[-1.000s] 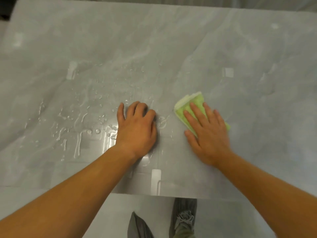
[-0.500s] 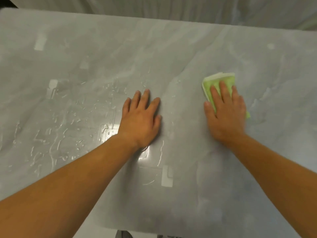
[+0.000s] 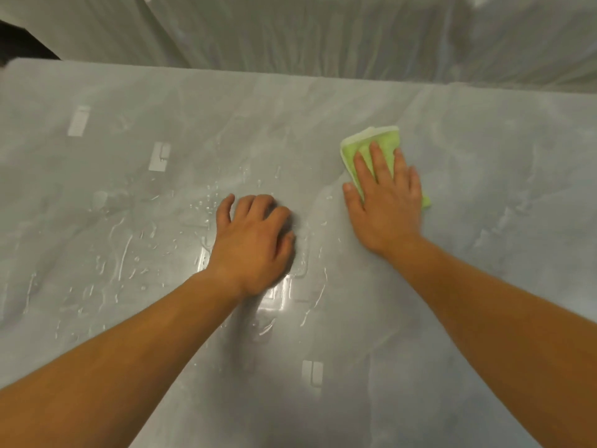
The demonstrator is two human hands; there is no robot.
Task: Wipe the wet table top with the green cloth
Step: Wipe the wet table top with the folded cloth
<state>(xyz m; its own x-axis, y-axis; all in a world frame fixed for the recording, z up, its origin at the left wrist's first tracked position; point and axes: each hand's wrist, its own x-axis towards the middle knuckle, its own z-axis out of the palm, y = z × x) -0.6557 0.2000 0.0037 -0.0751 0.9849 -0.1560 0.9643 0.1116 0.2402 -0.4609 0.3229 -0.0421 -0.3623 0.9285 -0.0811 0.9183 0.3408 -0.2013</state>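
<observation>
A folded green cloth [image 3: 374, 143] lies flat on the grey marble-look table top [image 3: 500, 195], right of centre. My right hand [image 3: 386, 202] presses down on it with fingers spread, covering most of its near part. My left hand [image 3: 253, 240] rests on the table beside it, fingers curled under, holding nothing. Water drops and streaks [image 3: 129, 250] cover the table left of and around my left hand.
The table's far edge [image 3: 290, 74] runs across the top of the view, with pale plastic sheeting [image 3: 323, 30] hanging behind it. Bright light reflections [image 3: 311, 371] show on the wet surface near me.
My right hand has slid the cloth away from me and to the right, toward the far edge. My left hand stayed in place and has curled its fingers again.
</observation>
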